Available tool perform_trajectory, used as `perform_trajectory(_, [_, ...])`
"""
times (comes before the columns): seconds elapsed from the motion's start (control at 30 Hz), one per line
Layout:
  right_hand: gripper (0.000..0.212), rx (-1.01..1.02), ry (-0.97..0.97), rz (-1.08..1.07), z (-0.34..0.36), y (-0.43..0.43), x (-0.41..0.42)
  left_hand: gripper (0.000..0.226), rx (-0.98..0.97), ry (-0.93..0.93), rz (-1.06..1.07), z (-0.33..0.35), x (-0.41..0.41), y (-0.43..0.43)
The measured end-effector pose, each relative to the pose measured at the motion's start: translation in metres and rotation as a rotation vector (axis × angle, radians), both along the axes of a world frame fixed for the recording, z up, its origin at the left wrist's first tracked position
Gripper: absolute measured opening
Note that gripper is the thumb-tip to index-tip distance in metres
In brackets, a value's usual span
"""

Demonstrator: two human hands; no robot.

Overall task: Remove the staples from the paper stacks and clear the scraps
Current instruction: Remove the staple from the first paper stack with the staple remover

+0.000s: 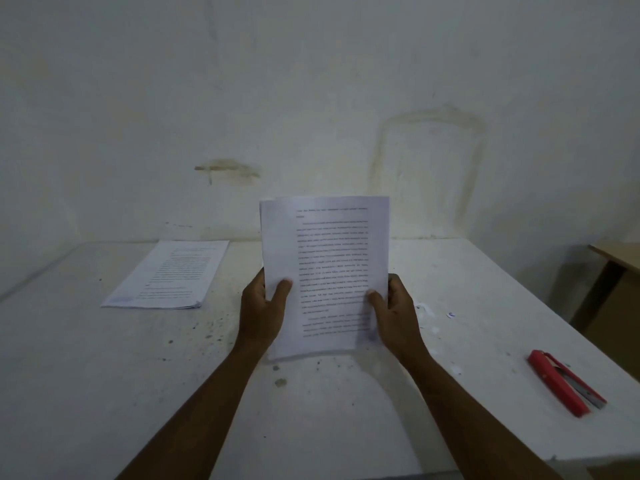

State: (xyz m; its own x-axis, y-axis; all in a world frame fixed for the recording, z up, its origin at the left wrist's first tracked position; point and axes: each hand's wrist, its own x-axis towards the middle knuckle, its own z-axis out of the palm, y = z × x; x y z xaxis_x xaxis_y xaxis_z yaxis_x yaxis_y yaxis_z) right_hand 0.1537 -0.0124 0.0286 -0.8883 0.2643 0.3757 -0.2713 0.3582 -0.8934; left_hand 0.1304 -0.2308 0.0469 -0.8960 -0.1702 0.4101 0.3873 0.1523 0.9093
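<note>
The printed lines on the held paper stack (pixel 325 271) are too blurred to read.

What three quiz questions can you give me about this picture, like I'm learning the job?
1. True or false: the left hand and the right hand both grip the upright paper stack.
2. Where does the red stapler lie on the table? A) to the person's right B) to the person's left C) in a hand
3. What small white bits lie on the table near the right hand?

Key: 1 true; 2 A; 3 paper scraps.
</note>
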Motion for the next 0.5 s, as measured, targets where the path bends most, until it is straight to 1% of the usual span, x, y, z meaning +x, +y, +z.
perform_trajectory(0.13, [0.015, -0.032, -0.055, 0.033, 0.013, 0.008, 0.007, 0.024, -0.023, -0.084, -0.050, 0.009, -0.002, -0.003])
perform_trajectory(0.23, [0.010, -0.045, -0.129, 0.042, 0.010, 0.014, 0.017, 0.033, -0.045, -0.208, -0.068, 0.005, -0.005, -0.004])
perform_trajectory(0.37, [0.014, -0.012, -0.214, 0.050, -0.007, 0.023, 0.037, 0.042, -0.035, -0.341, -0.091, -0.006, -0.011, -0.005])
perform_trajectory(0.5, [0.015, -0.027, -0.270, 0.044, -0.024, 0.028, 0.051, 0.042, -0.147, -0.308, -0.094, -0.020, -0.015, 0.000])
